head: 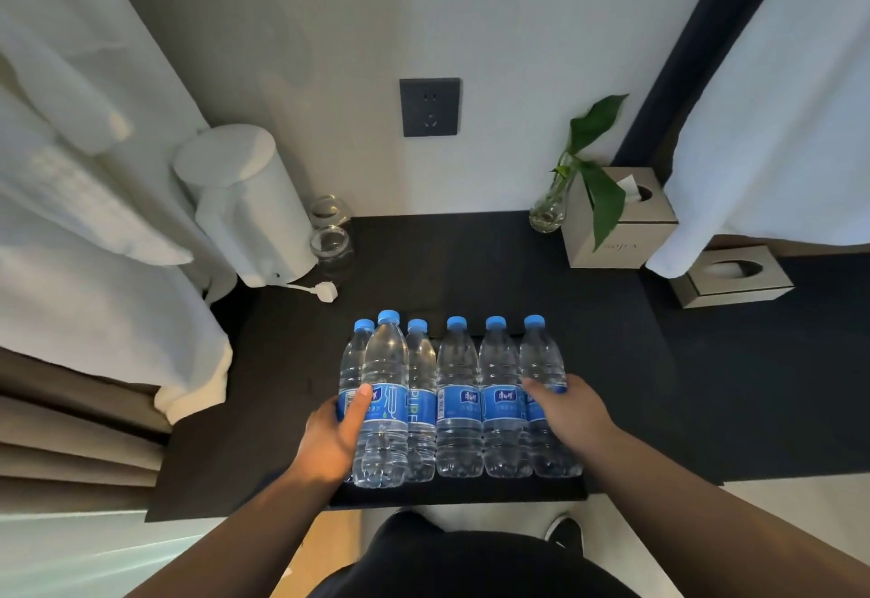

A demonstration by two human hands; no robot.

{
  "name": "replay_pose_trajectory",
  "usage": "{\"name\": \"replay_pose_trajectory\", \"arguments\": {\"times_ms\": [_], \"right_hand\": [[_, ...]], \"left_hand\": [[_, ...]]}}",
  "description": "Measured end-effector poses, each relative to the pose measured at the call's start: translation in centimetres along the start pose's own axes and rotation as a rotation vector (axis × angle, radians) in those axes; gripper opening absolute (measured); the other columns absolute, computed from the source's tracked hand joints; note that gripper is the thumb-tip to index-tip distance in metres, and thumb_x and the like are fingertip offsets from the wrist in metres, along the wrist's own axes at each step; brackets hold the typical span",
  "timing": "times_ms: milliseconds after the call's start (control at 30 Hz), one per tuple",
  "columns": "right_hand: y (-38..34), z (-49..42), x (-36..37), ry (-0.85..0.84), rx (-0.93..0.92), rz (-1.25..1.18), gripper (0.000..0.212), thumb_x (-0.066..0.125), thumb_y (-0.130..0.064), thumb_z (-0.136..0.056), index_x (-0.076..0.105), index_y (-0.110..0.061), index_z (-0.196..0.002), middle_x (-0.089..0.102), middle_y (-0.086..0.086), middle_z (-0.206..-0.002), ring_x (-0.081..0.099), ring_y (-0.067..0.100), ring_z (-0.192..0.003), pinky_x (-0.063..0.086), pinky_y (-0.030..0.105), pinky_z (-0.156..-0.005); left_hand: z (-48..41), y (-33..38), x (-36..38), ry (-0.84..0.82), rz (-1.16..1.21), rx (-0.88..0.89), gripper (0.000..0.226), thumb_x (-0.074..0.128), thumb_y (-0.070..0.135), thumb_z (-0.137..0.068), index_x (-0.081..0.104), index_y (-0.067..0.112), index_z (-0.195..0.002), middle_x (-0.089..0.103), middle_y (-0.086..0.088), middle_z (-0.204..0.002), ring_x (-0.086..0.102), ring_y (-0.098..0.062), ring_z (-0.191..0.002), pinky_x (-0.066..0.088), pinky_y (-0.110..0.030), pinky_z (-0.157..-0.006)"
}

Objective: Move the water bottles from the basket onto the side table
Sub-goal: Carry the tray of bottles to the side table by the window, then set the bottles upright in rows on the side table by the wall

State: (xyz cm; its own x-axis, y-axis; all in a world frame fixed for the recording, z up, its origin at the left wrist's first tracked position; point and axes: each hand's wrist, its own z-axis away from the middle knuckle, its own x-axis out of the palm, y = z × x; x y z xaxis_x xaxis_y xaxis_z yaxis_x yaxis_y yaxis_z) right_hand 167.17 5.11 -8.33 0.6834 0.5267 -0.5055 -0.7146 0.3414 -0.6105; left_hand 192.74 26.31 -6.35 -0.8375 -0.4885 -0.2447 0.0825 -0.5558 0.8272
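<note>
- Your left hand point(332, 440), lower centre of the frame, grips the 2nd bottle point(386, 376) of 6, thumb across its label.
- Your right hand point(574, 414) wraps the rightmost bottle point(541, 357).

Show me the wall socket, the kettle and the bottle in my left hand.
wall socket point(430, 107): head view, centre of dark faceplate.
kettle point(252, 202): head view, white side wall.
bottle point(387, 362): head view, clear shoulder above the thumb of the left hand point(335, 435).

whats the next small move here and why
Likely lift both gripped bottles up and out: the left hand grips the second bottle from left, the right hand grips the rightmost bottle, and bare table lies behind.
</note>
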Motion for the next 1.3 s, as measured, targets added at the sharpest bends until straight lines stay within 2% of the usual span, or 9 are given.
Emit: {"name": "replay_pose_trajectory", "arguments": {"times_ms": [200, 333, 433, 633, 833, 933, 1100, 1200, 1300], "right_hand": [[0.0, 0.3, -0.2, 0.04, -0.012, 0.195, 0.052, 0.069, -0.06, -0.086, 0.065, -0.017, -0.115, 0.066, 0.007, -0.113, 0.067, 0.028, -0.104, 0.055, 0.05, -0.096], [0.0, 0.1, -0.7, 0.032, 0.001, 0.136, 0.048, 0.073, -0.054, -0.086, 0.064, -0.016, -0.114, 0.064, 0.009, -0.116, 0.07, 0.024, -0.092, 0.061, 0.045, -0.083], [0.0, 0.2, -0.2, 0.053, -0.001, 0.182, 0.048, 0.071, -0.055, -0.087, 0.063, -0.016, -0.114, 0.063, 0.009, -0.116, 0.069, 0.025, -0.095, 0.06, 0.047, -0.087], [-0.6, 1.2, 1.1, 0.177, 0.01, 0.317, 0.059, 0.062, -0.056, -0.092, 0.057, -0.008, -0.126, 0.053, 0.012, -0.117, 0.057, 0.029, -0.105, 0.053, 0.045, -0.092], [-1.0, 1.8, 1.7, 0.255, -0.051, 0.299, 0.046, 0.063, -0.046, -0.094, 0.058, -0.01, -0.121, 0.054, 0.014, -0.122, 0.052, 0.029, -0.112, 0.048, 0.042, -0.093], [-1.7, 2.0, 2.3, 0.295, -0.067, 0.302, 0.048, 0.064, -0.042, -0.094, 0.053, -0.01, -0.127, 0.052, 0.015, -0.128, 0.05, 0.033, -0.12, 0.048, 0.049, -0.1], [-4.1, 2.6, 3.8, 0.329, -0.129, 0.455, 0.08, 0.061, -0.051, -0.093, 0.028, -0.019, -0.159, 0.032, 0.012, -0.157, 0.034, 0.034, -0.141, 0.038, 0.051, -0.11], [-5.5, 2.6, 4.7, 0.303, -0.206, 0.523, 0.078, 0.06, -0.053, -0.091, 0.032, -0.023, -0.157, 0.027, 0.009, -0.161, 0.025, 0.033, -0.147, 0.031, 0.051, -0.118], [-7.3, 2.4, 5.9, 0.25, -0.32, 0.56, 0.058, 0.056, -0.051, -0.091, 0.05, -0.025, -0.143, 0.043, 0.005, -0.15, 0.034, 0.029, -0.142, 0.03, 0.049, -0.119]], "left_hand": [[0.2, 0.0, 0.0, 0.043, -0.149, 0.144, 0.069, 0.049, 0.079, -0.086, 0.073, 0.016, -0.101, 0.08, -0.002, -0.092, 0.078, -0.019, -0.089, 0.059, -0.052, -0.089], [0.2, -0.4, -0.1, 0.05, -0.236, 0.162, 0.071, 0.044, 0.082, -0.083, 0.073, 0.019, -0.093, 0.079, 0.002, -0.088, 0.076, -0.019, -0.087, 0.059, -0.05, -0.087], [0.0, -0.3, 0.0, 0.093, -0.286, 0.153, 0.073, 0.039, 0.084, -0.083, 0.073, 0.019, -0.086, 0.078, 0.0, -0.086, 0.072, -0.024, -0.09, 0.057, -0.05, -0.087], [-0.1, 0.3, 0.0, 0.099, -0.32, 0.119, 0.067, 0.037, 0.078, -0.084, 0.072, 0.021, -0.09, 0.077, 0.0, -0.092, 0.071, -0.025, -0.096, 0.054, -0.049, -0.093], [-0.2, 0.4, -0.5, 0.06, -0.205, 0.103, 0.069, 0.047, 0.08, -0.077, 0.07, 0.022, -0.105, 0.077, -0.003, -0.103, 0.069, -0.029, -0.108, 0.054, -0.053, -0.096], [-0.6, 0.2, -0.9, 0.049, -0.245, 0.157, 0.054, 0.05, 0.07, -0.092, 0.072, 0.021, -0.098, 0.078, 0.0, -0.094, 0.074, -0.019, -0.095, 0.058, -0.048, -0.09], [-2.6, -0.3, -1.6, 0.105, -0.302, 0.095, 0.04, 0.048, 0.049, -0.104, 0.069, 0.016, -0.092, 0.073, -0.003, -0.084, 0.071, -0.022, -0.081, 0.058, -0.044, -0.079], [-4.1, 0.3, -2.1, 0.117, -0.38, 0.085, 0.035, 0.053, 0.047, -0.102, 0.065, 0.018, -0.086, 0.065, -0.002, -0.078, 0.062, -0.023, -0.071, 0.048, -0.034, -0.065], [-5.9, 1.6, -2.6, 0.085, -0.406, 0.061, 0.042, 0.053, 0.053, -0.099, 0.069, 0.015, -0.09, 0.069, -0.007, -0.085, 0.065, -0.023, -0.073, 0.045, -0.031, -0.061]]}}
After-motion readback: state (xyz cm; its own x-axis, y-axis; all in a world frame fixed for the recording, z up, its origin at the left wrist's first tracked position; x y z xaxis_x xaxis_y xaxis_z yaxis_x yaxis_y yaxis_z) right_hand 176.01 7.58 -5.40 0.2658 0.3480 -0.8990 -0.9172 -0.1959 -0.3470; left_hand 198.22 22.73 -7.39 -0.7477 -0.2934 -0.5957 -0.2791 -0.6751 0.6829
